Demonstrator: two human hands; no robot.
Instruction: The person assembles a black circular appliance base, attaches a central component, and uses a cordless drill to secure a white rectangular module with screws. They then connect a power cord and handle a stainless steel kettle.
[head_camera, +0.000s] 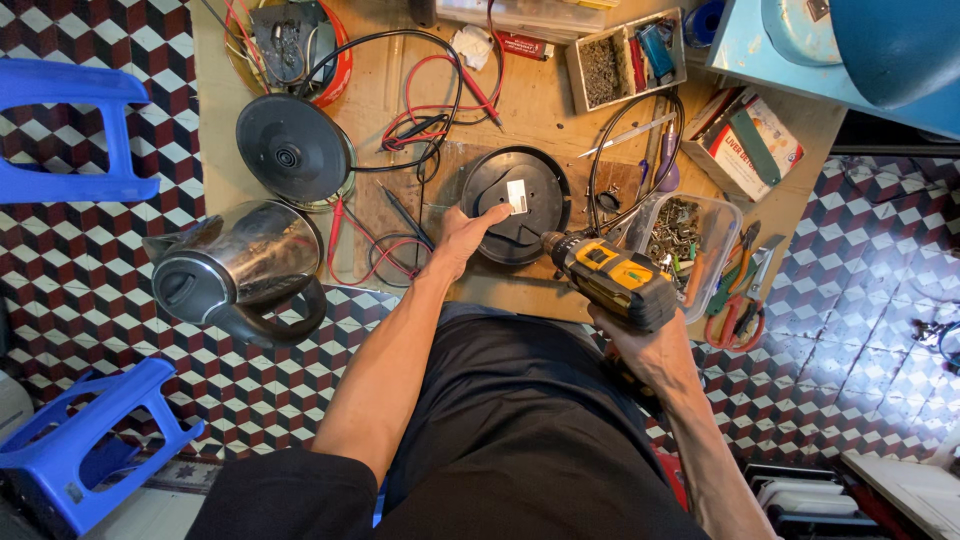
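step: driving a screw in the base (515, 200), mid-desk (560, 115) | left hand (462, 238) flat, steadying base rim | right hand (640, 335) gripping drill (610, 278), bit at near edge | next: likely needs bit square on screw, base pinned

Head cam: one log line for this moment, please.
left hand: pressing on round black kettle base | right hand: gripping yellow-black cordless drill, tip at base edge | steel kettle: on its side, left

The drill (610, 281) hides the right hand's (640, 345) fingers; the blue stool (75, 450) is cut off at the edge.
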